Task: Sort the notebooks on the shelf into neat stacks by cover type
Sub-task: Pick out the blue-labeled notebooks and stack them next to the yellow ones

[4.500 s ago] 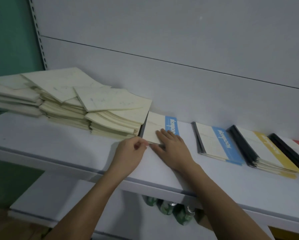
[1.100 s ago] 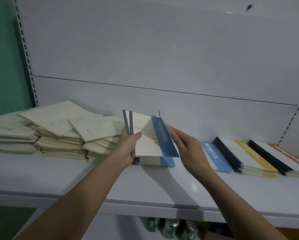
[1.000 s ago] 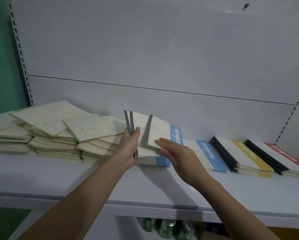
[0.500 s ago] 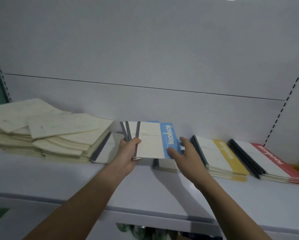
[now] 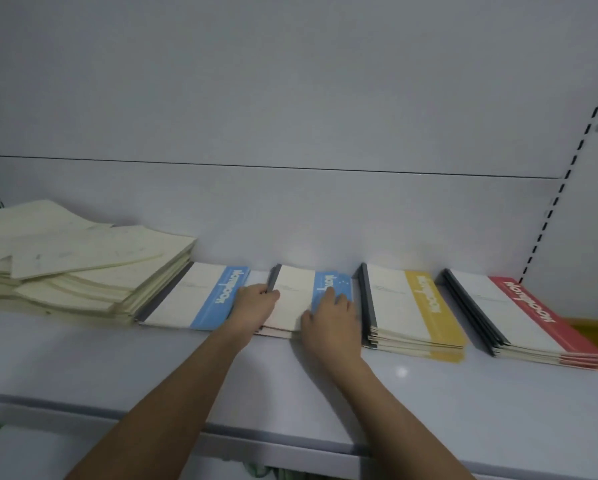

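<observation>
The shelf (image 5: 429, 403) is a flat, pale grey board with a rounded front edge. Behind it stands a pale grey back panel (image 5: 290, 81) divided by one horizontal seam (image 5: 290, 167). A slotted upright (image 5: 567, 174) runs along the right side. Lighting is dim and even.

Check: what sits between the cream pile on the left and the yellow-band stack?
Head view: two blue-band lots. One blue-band notebook lies against the cream pile; the blue-band stack under both hands sits beside the yellow-band stack.
</observation>
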